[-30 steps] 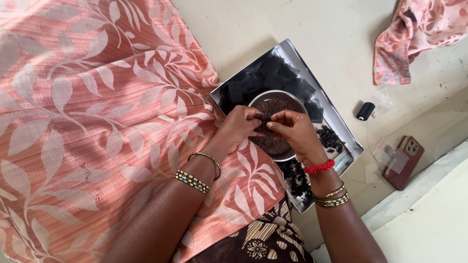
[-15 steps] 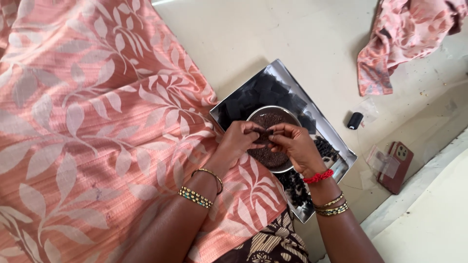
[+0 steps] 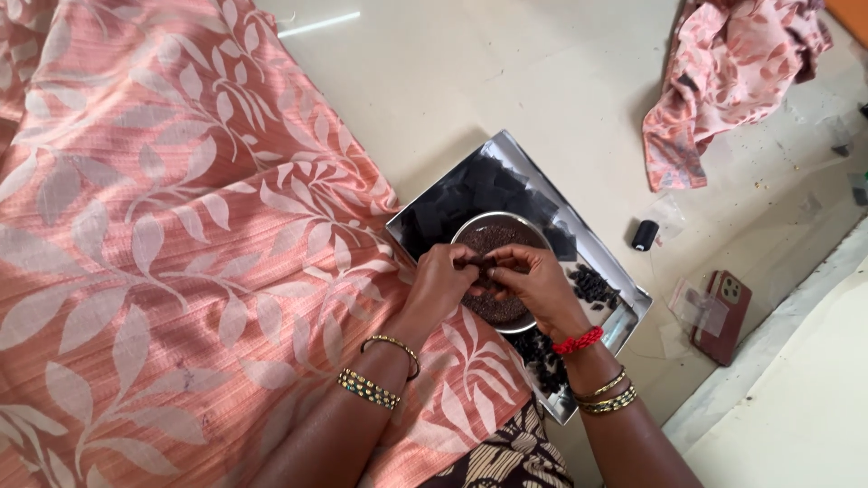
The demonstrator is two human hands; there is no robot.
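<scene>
Left hand [image 3: 443,282] and right hand [image 3: 533,282] pinching small dark piece [image 3: 476,263] together, above bowl [image 3: 500,237]

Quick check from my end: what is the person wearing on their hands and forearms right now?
Both forearms are bare, with no sleeves or gloves showing. The left hand has two bangles at the wrist: a thin plain gold one and a wider gold one with dark studs. The right hand has a red thread band at the wrist and a pair of gold bangles further up the forearm.

Shiny metal tray [image 3: 624,318], matt ribbed peach cloth [image 3: 181,226], smooth floor [image 3: 506,81].
</scene>
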